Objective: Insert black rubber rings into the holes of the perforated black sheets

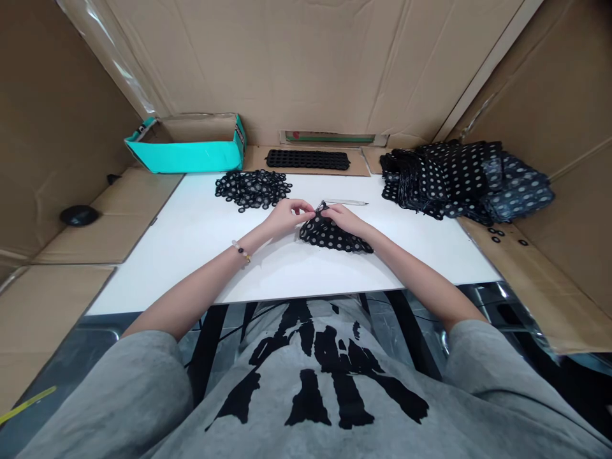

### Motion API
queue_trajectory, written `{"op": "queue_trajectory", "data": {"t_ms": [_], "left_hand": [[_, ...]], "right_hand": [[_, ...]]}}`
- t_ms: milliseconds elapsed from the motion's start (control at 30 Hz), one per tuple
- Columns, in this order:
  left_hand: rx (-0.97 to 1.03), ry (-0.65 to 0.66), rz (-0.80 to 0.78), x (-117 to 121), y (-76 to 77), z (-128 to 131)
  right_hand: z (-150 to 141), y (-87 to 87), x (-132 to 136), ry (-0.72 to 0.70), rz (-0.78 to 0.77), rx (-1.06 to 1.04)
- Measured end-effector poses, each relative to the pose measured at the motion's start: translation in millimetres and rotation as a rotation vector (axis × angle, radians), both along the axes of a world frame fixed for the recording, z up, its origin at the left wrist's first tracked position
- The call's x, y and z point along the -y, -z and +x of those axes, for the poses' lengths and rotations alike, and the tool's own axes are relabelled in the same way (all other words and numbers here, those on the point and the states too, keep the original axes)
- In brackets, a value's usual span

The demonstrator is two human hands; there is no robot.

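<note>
My left hand [287,217] pinches the top corner of a black perforated sheet [329,236] with its fingertips. The sheet lies on the white table [201,236], dotted with pale round holes. My right hand [343,219] grips the same corner from the other side, with the fingers bunching it up. Behind my left hand lies a heap of small black rings [252,189]. A thin silver pen or pick [347,202] lies just beyond my right fingers. A large stack of similar perforated sheets [454,178] sits to the right.
A black moulded tray with rows of cells [308,159] lies on cardboard at the back. A teal box [189,153] stands at the back left. Cardboard walls surround the table. Several loose rings [497,234] lie on cardboard at the right.
</note>
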State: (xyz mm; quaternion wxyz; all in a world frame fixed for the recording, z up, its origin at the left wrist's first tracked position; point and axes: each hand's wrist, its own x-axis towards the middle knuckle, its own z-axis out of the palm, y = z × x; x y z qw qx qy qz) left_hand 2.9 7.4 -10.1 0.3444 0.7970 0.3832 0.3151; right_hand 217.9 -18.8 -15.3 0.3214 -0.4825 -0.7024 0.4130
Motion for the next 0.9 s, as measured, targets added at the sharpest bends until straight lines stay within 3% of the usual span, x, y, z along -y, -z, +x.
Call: {"op": "queue_trajectory", "data": {"t_ms": [367, 667, 800, 900], "left_hand": [[0.009, -0.063, 0.062, 3, 4.1, 1], [0.098, -0.064, -0.109, -5, 2.6, -1], [0.131, -0.186, -0.09, -21, 1.6, -13], [0.168, -0.411, -0.03, -39, -2.8, -35]], "right_hand": [[6, -2.6, 0, -0.13, -0.031, -0.069], [5, 0.4, 0, -0.123, 0.008, -0.073], [6, 4.1, -3, -0.064, 0.021, -0.028], [7, 6.9, -3, -0.009, 0.039, 0.01]]}}
